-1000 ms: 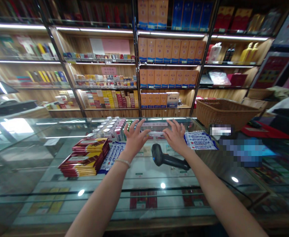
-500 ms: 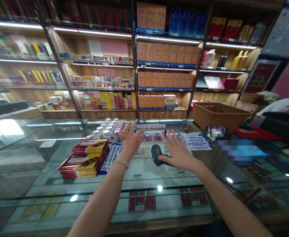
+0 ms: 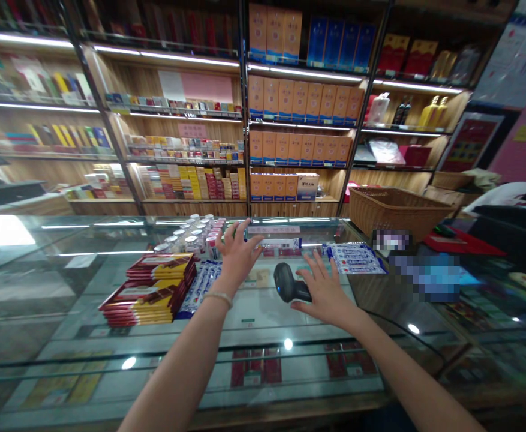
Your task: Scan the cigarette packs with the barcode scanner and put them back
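Observation:
My right hand (image 3: pixel 328 294) is at the handle of a black barcode scanner (image 3: pixel 285 283) lying on the glass counter. Its fingers are spread, thumb on the near side of the handle and the others beyond it; whether they touch it I cannot tell. My left hand (image 3: pixel 236 255), fingers apart and holding nothing, hovers by a row of blue-and-white packets (image 3: pixel 200 288). Left of these are stacked red-and-yellow packets (image 3: pixel 146 291). Behind my left hand stand several white-capped containers (image 3: pixel 193 240). A single blue-and-white packet (image 3: pixel 280 243) lies beyond the scanner.
More blue-and-white packets (image 3: pixel 355 258) lie at the right of the glass counter (image 3: pixel 254 336). A wicker basket (image 3: pixel 393 207) stands behind them, near a red tray-like item (image 3: pixel 465 240). A cable (image 3: pixel 406 327) runs across the right side. Stocked shelves (image 3: pixel 298 123) fill the back.
My right hand has moved slightly down and to the right, uncovering the scanner's handle and the single packet beyond. My left hand has barely moved and stays open.

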The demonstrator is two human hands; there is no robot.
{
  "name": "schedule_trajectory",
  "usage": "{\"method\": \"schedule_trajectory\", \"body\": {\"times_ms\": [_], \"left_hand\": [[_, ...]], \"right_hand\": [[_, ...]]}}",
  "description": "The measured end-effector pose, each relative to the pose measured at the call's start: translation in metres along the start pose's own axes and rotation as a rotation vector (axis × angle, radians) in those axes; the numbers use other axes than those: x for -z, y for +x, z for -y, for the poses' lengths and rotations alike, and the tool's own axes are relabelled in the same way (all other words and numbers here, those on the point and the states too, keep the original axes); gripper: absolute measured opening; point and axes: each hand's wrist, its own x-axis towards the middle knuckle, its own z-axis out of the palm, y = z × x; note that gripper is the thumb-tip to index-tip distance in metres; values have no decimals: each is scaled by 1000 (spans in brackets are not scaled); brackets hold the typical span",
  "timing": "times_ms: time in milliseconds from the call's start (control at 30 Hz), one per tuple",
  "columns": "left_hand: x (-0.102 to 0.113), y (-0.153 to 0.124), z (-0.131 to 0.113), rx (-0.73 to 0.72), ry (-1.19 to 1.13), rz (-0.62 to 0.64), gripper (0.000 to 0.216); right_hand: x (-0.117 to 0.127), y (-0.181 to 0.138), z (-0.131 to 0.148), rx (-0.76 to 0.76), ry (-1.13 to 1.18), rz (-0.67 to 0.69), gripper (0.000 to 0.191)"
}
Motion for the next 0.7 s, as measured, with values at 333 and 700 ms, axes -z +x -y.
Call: {"method": "schedule_trajectory", "body": {"times_ms": [333,700], "left_hand": [[-5,-1,4,5,15,-7,20],[-9,-1,10,55,53,-33,17]], "right_hand": [[7,19,-10,-3,49,-96,28],[29,39,-11,-237,144,10,34]]}}
